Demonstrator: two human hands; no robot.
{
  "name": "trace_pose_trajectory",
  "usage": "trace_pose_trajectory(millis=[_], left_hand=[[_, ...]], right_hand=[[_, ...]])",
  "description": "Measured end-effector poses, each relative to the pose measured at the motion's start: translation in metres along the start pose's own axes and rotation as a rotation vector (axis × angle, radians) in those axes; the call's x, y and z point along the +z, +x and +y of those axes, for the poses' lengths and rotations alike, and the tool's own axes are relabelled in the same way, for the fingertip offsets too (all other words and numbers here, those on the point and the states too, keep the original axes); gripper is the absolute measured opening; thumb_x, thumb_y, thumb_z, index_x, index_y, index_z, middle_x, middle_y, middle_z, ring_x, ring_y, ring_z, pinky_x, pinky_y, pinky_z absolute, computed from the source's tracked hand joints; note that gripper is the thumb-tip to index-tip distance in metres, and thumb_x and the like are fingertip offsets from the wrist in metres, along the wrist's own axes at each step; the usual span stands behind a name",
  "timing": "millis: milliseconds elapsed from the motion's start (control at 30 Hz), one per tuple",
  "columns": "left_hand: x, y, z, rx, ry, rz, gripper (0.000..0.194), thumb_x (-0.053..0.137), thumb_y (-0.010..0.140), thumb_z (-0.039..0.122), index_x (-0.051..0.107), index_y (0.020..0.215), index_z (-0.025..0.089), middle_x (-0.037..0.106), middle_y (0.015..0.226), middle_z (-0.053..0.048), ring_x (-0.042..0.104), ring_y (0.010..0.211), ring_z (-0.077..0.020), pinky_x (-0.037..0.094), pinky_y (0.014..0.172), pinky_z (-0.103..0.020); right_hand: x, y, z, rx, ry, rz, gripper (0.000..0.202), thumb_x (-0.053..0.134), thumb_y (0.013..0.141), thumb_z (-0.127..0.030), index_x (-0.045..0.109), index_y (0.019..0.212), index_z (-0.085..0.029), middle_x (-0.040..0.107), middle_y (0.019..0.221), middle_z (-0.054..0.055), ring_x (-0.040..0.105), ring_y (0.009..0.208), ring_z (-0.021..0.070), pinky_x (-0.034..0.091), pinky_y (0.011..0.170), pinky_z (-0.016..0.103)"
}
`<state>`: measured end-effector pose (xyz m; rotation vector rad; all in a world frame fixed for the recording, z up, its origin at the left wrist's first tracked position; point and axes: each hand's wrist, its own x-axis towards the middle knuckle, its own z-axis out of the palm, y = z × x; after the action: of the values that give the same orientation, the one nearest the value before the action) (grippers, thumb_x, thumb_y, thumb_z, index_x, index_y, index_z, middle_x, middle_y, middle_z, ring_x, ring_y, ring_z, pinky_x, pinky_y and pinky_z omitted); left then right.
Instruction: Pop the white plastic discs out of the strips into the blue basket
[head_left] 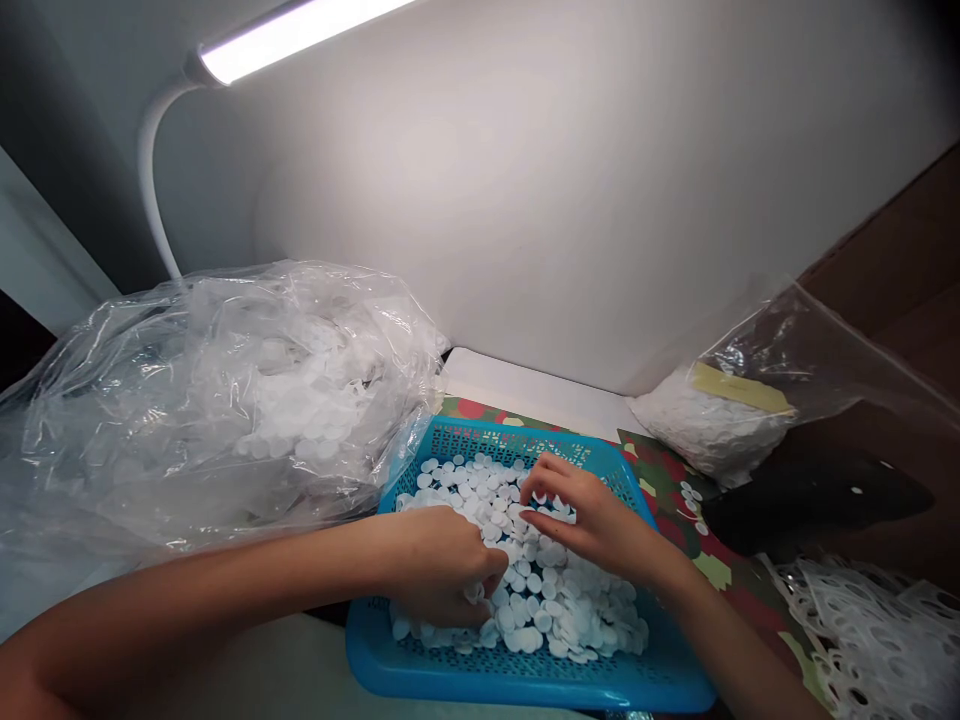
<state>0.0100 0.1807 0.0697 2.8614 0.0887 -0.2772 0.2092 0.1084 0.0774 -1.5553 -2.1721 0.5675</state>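
Observation:
A blue plastic basket with perforated sides holds a layer of small round white discs. My left hand is over the basket's left half, back of the hand upward and fingers curled. A bit of white disc shows between its thumb and fingers; the rest of that grip is hidden. To the right, my right hand hovers low over the discs with its palm turned inward. A gap shows between its thumb and bent fingers, and discs are visible just beyond the fingertips.
A large clear plastic bag of white pieces sits left of the basket. At right are another bag with a yellow label, a few loose discs and a pile of white ring-holed sheets. A lit lamp hangs above.

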Motion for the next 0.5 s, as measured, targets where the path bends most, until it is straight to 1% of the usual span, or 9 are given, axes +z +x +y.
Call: trace_pose_trajectory(millis=[67, 133, 200, 233, 300, 367, 500], left_hand=[[-0.0001, 0.0001, -0.0003, 0.002, -0.004, -0.004, 0.021, 0.05, 0.077, 0.037, 0.058, 0.091, 0.023, 0.06, 0.058, -0.002, 0.052, 0.048, -0.017, 0.029, 0.043, -0.025], [-0.0003, 0.0001, -0.0006, 0.0, -0.002, -0.005, 0.021, 0.05, 0.077, 0.037, 0.058, 0.091, 0.023, 0.061, 0.06, -0.002, 0.053, 0.049, -0.017, 0.029, 0.043, -0.025], [-0.0005, 0.0001, -0.0009, 0.003, 0.001, -0.007, 0.021, 0.05, 0.078, 0.037, 0.058, 0.092, 0.024, 0.061, 0.06, -0.002, 0.053, 0.049, -0.0171, 0.029, 0.044, -0.025], [-0.0006, 0.0, -0.0011, 0.005, 0.002, -0.008, 0.021, 0.05, 0.078, 0.038, 0.058, 0.092, 0.024, 0.061, 0.059, -0.002, 0.053, 0.049, -0.0173, 0.029, 0.043, -0.025], [-0.0007, -0.0002, -0.0011, 0.009, 0.003, -0.006, 0.021, 0.049, 0.078, 0.038, 0.058, 0.092, 0.024, 0.061, 0.059, -0.002, 0.053, 0.049, -0.0176, 0.028, 0.043, -0.025], [-0.0005, -0.0004, -0.0011, 0.009, 0.008, -0.003, 0.021, 0.049, 0.078, 0.038, 0.058, 0.091, 0.024, 0.061, 0.06, -0.002, 0.053, 0.05, -0.0178, 0.027, 0.042, -0.025], [0.0006, -0.0003, -0.0011, 0.01, 0.024, 0.004, 0.021, 0.05, 0.077, 0.038, 0.057, 0.091, 0.024, 0.06, 0.058, -0.002, 0.053, 0.049, -0.0178, 0.025, 0.041, -0.025]], right_hand=[[-0.0002, -0.0002, 0.0023, 0.021, -0.013, 0.007, 0.015, 0.052, 0.083, -0.021, 0.051, 0.097, -0.024, 0.049, 0.104, 0.005, 0.047, 0.098, 0.0185, 0.039, 0.084, 0.034], [-0.0002, -0.0012, 0.0047, 0.036, -0.026, -0.048, 0.026, 0.055, 0.081, -0.024, 0.049, 0.106, -0.026, 0.043, 0.118, 0.005, 0.04, 0.111, 0.0203, 0.035, 0.092, 0.037], [0.0, -0.0027, 0.0063, 0.038, -0.026, -0.127, 0.032, 0.055, 0.081, -0.027, 0.046, 0.112, -0.027, 0.04, 0.123, 0.005, 0.036, 0.116, 0.0208, 0.033, 0.095, 0.036], [0.0, -0.0035, 0.0067, 0.037, -0.019, -0.163, 0.032, 0.054, 0.082, -0.028, 0.046, 0.113, -0.027, 0.041, 0.122, 0.005, 0.036, 0.116, 0.0204, 0.033, 0.095, 0.036], [-0.0001, -0.0045, 0.0064, 0.034, -0.002, -0.217, 0.029, 0.052, 0.083, -0.027, 0.046, 0.112, -0.025, 0.045, 0.117, 0.005, 0.042, 0.109, 0.0189, 0.037, 0.091, 0.034], [-0.0003, -0.0048, 0.0052, 0.04, 0.006, -0.238, 0.025, 0.051, 0.083, -0.025, 0.047, 0.108, -0.023, 0.049, 0.11, 0.004, 0.048, 0.098, 0.0171, 0.04, 0.083, 0.031], [-0.0004, -0.0044, 0.0024, 0.034, 0.005, -0.266, 0.015, 0.051, 0.082, -0.022, 0.049, 0.096, -0.021, 0.052, 0.095, 0.003, 0.049, 0.082, 0.0148, 0.041, 0.072, 0.028]])
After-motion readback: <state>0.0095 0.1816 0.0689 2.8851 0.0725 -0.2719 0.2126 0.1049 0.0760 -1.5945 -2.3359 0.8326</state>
